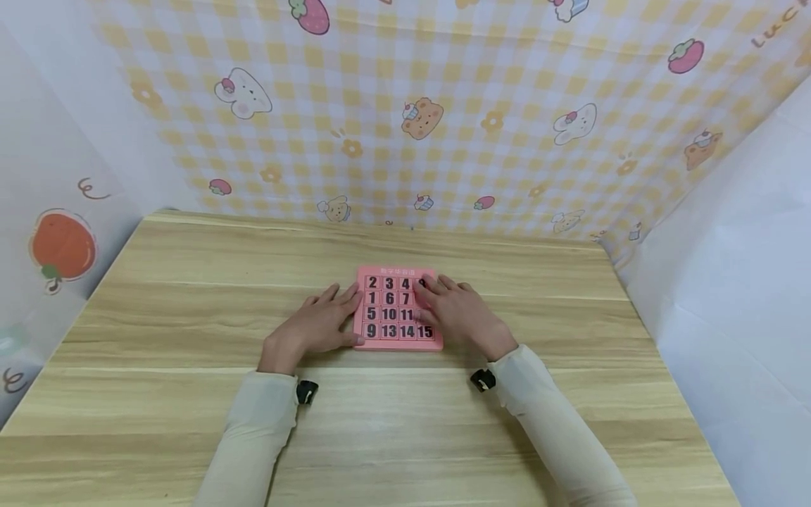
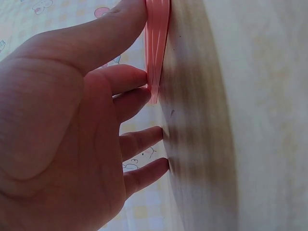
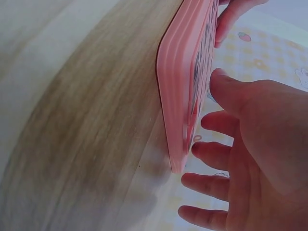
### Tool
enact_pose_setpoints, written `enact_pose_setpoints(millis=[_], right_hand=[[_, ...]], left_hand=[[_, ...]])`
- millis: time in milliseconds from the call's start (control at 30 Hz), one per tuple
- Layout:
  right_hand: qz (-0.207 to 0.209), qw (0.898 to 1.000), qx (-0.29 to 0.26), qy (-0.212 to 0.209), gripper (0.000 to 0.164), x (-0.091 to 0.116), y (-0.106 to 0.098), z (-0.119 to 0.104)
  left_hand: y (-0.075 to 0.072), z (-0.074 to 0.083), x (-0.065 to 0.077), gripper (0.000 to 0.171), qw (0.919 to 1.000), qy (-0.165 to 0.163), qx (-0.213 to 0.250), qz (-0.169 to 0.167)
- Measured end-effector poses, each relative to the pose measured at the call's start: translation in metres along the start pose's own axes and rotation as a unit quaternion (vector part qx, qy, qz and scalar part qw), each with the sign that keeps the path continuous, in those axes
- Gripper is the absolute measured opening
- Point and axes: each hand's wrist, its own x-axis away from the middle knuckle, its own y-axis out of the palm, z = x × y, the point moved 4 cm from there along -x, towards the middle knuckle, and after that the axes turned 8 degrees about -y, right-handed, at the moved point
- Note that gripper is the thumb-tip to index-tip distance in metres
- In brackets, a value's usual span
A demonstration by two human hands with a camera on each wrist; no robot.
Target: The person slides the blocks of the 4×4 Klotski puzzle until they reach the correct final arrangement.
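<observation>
A pink sliding number puzzle lies flat on the wooden table, its tiles marked with black numbers. My left hand rests along the puzzle's left side. Its thumb is at the near left corner, and in the left wrist view two fingertips touch the pink edge. Over the right column of tiles is my right hand, fingers extended and hiding part of that column. In the right wrist view its thumb is close to the tile faces; whether it touches them I cannot tell.
The wooden table stretches around the puzzle on every side. A checked cloth with cartoon prints hangs behind its far edge, and a white sheet stands at the right. Both wrists carry a small black device.
</observation>
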Motion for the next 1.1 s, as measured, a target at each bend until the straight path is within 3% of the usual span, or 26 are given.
enact_pose_setpoints(millis=[1100], right_hand=[[0.009,1.0,-0.004,-0.008,0.062,0.0017,0.0021,-0.0028]], left_hand=[[-0.0008,0.0004,0.0021,0.086,1.0,0.002,-0.004,0.006]])
